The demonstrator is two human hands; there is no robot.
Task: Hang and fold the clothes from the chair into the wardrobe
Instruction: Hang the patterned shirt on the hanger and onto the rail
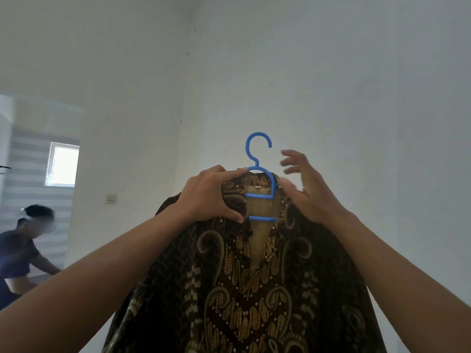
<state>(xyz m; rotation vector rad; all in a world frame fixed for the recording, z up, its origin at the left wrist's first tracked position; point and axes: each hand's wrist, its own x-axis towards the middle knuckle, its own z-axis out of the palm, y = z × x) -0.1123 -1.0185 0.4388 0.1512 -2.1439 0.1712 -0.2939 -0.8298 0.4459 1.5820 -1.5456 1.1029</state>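
1 garment — a dark brown batik shirt with gold and cream patterning [244, 289] — is already seated on a blue plastic hanger with a round hook and 2 crossbars [260, 174], and both are held up at chest height in front of a white wall. Hanging of this piece is judged nearly finished: the shoulders are draped over the hanger, yet the front is open at the neck and the hook is caught on nothing. The wardrobe and the chair are not in view, so what remains of the clothes cannot be told; carrying this shirt to a rail is still left.

Left of the hanger, the left hand [211, 197] is closed on the shirt's collar and the hanger's left shoulder, thumb low beside the lower crossbar. Right of the hanger, the right hand [305, 189] is spread wide, its heel against the shirt's right shoulder and its fingers clear of the hook — nothing is gripped by it.

No work surface is shown. Far left of the hanger, a second person in a blue top [17, 256] is bent forward below a small bright window [63, 165], against striped blinds. A pale wall switch [111, 198] is set between window and hanger, and a room corner [184, 85] runs up above it.
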